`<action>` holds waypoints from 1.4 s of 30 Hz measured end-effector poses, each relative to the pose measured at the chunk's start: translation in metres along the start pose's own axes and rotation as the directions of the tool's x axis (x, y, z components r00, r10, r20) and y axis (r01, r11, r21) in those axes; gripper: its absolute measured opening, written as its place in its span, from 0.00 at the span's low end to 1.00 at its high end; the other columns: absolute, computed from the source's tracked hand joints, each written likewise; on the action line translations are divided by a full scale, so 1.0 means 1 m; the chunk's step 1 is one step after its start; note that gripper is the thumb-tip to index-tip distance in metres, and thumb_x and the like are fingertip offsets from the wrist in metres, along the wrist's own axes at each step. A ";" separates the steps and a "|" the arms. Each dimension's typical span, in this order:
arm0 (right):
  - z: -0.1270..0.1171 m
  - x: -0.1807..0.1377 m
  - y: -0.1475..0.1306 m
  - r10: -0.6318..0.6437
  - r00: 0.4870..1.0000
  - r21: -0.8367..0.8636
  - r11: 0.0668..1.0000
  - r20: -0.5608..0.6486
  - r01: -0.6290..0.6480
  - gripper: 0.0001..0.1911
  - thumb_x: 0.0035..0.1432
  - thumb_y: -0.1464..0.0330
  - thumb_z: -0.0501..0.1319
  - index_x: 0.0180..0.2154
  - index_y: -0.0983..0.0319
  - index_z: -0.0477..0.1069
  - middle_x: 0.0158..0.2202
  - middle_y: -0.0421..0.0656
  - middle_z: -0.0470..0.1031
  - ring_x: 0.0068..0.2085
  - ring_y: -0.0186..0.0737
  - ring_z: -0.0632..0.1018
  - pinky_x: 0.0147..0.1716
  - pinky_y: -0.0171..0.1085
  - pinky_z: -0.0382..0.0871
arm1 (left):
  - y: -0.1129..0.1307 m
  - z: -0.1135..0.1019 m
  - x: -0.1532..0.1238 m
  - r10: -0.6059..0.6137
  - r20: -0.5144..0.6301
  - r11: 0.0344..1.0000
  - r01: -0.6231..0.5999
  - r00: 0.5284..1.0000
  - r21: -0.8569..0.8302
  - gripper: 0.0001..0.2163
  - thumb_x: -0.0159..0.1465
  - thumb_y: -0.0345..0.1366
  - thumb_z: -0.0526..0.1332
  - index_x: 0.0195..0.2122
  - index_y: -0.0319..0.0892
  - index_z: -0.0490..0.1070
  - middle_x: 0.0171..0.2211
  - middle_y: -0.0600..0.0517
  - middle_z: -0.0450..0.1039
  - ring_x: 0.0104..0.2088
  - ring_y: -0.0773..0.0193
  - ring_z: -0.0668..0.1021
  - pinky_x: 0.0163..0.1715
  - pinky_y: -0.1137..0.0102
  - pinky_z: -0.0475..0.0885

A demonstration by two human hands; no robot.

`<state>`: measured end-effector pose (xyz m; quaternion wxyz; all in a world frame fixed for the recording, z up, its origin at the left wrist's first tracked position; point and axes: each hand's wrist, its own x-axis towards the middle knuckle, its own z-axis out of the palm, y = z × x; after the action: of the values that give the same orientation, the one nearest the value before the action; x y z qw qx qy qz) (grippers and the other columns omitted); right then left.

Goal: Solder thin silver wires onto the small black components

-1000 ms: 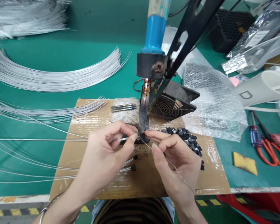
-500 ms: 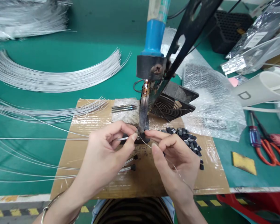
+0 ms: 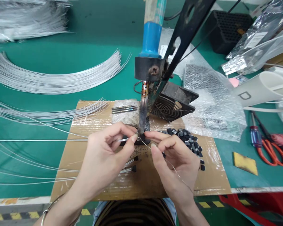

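My left hand (image 3: 108, 150) pinches a thin grey-white wire (image 3: 123, 140) whose end lies just under the tip of a soldering iron (image 3: 143, 116). The iron has a blue collar and is fixed upright on a black metal arm (image 3: 179, 40). A thin strand of solder wire (image 3: 146, 144) runs from the tip into my right hand (image 3: 176, 160), closed on it between thumb and fingers. My right index finger reaches close beside the tip. Fingertips hide the exact joint. Below my left hand lie finished-looking wires with black connectors (image 3: 133, 169).
A pile of small black connectors (image 3: 191, 141) lies right of my hand on the cardboard (image 3: 155, 185). Behind stands a small black fan (image 3: 172, 106). Bundles of wire (image 3: 61, 81) lie left; a yellow sponge (image 3: 245, 163), red-handled scissors (image 3: 271, 153) and white mug (image 3: 257, 88) right.
The view has shifted slightly, so the iron and its arm appear a little further left. Both hands keep nearly the same hold and place at the iron tip.
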<state>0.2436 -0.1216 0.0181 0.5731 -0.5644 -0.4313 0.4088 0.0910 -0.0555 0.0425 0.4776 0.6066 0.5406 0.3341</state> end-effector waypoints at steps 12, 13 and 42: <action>0.003 0.000 -0.001 0.007 0.999 0.001 1.000 -0.038 -0.007 0.11 0.66 0.75 0.64 0.31 0.57 0.70 0.48 0.44 0.86 0.52 0.45 0.84 0.54 0.44 0.76 | -0.001 -0.001 -0.002 0.001 0.007 1.000 -0.001 1.000 0.027 0.05 0.63 0.29 0.67 0.30 0.45 0.78 0.34 0.55 0.82 0.31 0.69 0.80 0.27 0.77 0.71; 0.002 0.000 -0.001 0.005 0.999 -0.002 1.000 -0.035 -0.005 0.11 0.66 0.75 0.64 0.31 0.57 0.71 0.48 0.45 0.86 0.52 0.45 0.84 0.54 0.45 0.76 | -0.001 -0.001 -0.003 -0.003 0.008 1.000 0.003 1.000 0.029 0.05 0.63 0.30 0.67 0.30 0.45 0.78 0.34 0.55 0.83 0.30 0.69 0.80 0.26 0.77 0.70; 0.001 0.000 0.001 -0.009 1.000 -0.036 0.999 -0.011 0.009 0.10 0.66 0.75 0.65 0.32 0.57 0.71 0.48 0.45 0.85 0.52 0.45 0.84 0.55 0.46 0.77 | -0.001 0.000 -0.004 -0.008 -0.004 0.998 0.009 1.000 0.060 0.04 0.63 0.31 0.67 0.31 0.44 0.78 0.35 0.52 0.83 0.30 0.67 0.80 0.23 0.76 0.67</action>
<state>0.2423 -0.1209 0.0173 0.5671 -0.5748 -0.4378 0.3954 0.0896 -0.0596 0.0420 0.4595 0.6179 0.5539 0.3167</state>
